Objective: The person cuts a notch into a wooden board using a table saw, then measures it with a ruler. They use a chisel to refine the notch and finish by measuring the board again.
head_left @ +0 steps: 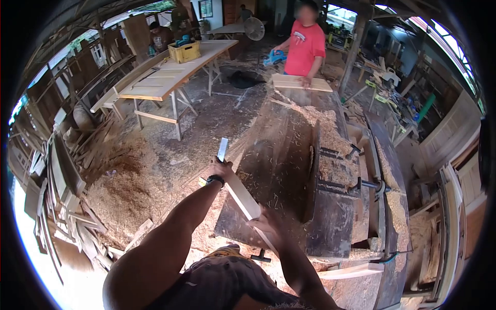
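Right hand [266,221] clamps the wooden strip [243,196] low; left hand [219,168] has its grip wrapped higher up.

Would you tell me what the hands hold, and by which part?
A pale wooden slat: the left hand grips it near its far end, the right hand near its close end.
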`<action>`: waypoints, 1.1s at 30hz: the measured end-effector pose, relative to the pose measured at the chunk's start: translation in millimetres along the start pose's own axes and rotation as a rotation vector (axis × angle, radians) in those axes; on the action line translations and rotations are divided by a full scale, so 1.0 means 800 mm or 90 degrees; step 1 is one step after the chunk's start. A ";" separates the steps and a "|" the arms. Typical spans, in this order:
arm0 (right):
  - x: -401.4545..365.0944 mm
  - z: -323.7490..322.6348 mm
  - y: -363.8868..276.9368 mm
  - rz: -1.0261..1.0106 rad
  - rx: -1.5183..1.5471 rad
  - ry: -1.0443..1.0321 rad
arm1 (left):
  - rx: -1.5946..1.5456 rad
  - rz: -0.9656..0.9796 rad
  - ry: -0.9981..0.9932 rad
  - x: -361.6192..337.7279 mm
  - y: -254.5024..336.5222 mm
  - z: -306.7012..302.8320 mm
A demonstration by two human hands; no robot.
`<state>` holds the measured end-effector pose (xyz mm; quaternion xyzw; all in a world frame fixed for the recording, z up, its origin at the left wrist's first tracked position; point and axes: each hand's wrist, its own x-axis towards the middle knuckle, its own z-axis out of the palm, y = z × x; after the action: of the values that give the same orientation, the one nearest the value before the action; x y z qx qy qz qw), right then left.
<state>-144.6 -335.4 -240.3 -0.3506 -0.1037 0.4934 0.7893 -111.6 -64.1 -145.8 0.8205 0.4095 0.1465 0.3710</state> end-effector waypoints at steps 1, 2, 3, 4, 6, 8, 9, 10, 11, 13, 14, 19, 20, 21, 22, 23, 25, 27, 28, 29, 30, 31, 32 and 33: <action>0.018 -0.042 0.021 -0.033 -0.255 -0.018 | -0.012 0.012 0.011 0.005 -0.004 0.006; 0.024 -0.066 0.035 -0.058 -0.509 -0.035 | -0.024 0.021 0.022 0.009 -0.012 0.014; 0.023 -0.067 0.036 -0.058 -0.507 -0.026 | -0.016 0.028 0.035 0.009 -0.011 0.015; 0.022 -0.067 0.040 -0.051 -0.479 -0.045 | -0.014 0.028 0.028 0.009 -0.013 0.016; 0.021 -0.066 0.042 -0.043 -0.451 -0.060 | -0.003 0.004 0.018 0.008 -0.008 0.011; 0.019 -0.064 0.041 -0.047 -0.516 -0.049 | -0.003 0.005 0.019 0.004 -0.005 0.010; 0.017 -0.061 0.040 -0.049 -0.548 -0.045 | -0.001 0.015 0.031 0.005 -0.008 0.011; 0.017 -0.059 0.037 -0.053 -0.581 -0.041 | 0.000 0.028 0.045 0.007 -0.008 0.012; 0.018 -0.056 0.033 -0.057 -0.615 -0.037 | -0.018 0.019 0.031 0.006 -0.010 0.012; 0.008 -0.034 0.017 -0.054 -0.715 0.003 | -0.007 0.034 0.044 0.007 -0.011 0.015; 0.003 -0.021 0.010 -0.050 -0.813 0.044 | 0.005 0.047 0.057 0.007 -0.013 0.016; 0.005 -0.027 0.011 -0.054 -0.668 0.023 | -0.008 0.030 0.041 0.016 -0.021 0.023; -0.005 -0.006 -0.004 -0.046 -0.820 0.051 | -0.012 0.029 0.037 0.017 -0.021 0.023; -0.005 -0.009 0.002 -0.046 -0.820 0.051 | -0.012 0.028 0.037 0.016 -0.019 0.021; -0.005 -0.016 0.013 -0.077 -0.558 0.025 | -0.010 0.029 0.038 0.014 -0.015 0.018; -0.004 -0.023 0.022 -0.104 -0.296 0.002 | -0.008 0.030 0.040 0.010 -0.013 0.016; -0.003 -0.028 0.026 -0.077 -0.321 -0.011 | 0.000 0.031 0.049 0.007 -0.012 0.016; 0.001 -0.033 0.028 -0.065 -0.393 -0.021 | 0.008 0.035 0.059 0.008 -0.014 0.017; 0.003 -0.035 0.029 -0.061 -0.404 -0.025 | 0.007 0.029 0.054 0.010 -0.016 0.018; 0.006 -0.037 0.030 -0.060 -0.412 -0.028 | 0.007 0.022 0.049 0.012 -0.018 0.020; 0.007 -0.039 0.031 -0.057 -0.415 -0.029 | 0.007 0.022 0.050 0.009 -0.015 0.017; 0.009 -0.041 0.032 -0.056 -0.417 -0.030 | 0.012 0.019 0.050 0.005 -0.012 0.014; 0.011 -0.043 0.033 -0.056 -0.419 -0.032 | 0.018 0.016 0.051 0.002 -0.008 0.011; 0.013 -0.044 0.033 -0.058 -0.421 -0.033 | 0.017 0.017 0.052 0.003 -0.008 0.011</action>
<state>-140.0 -335.1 -284.9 -0.5699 -0.2936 0.4059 0.6514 -109.1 -64.1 -156.5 0.8241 0.4155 0.1794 0.3408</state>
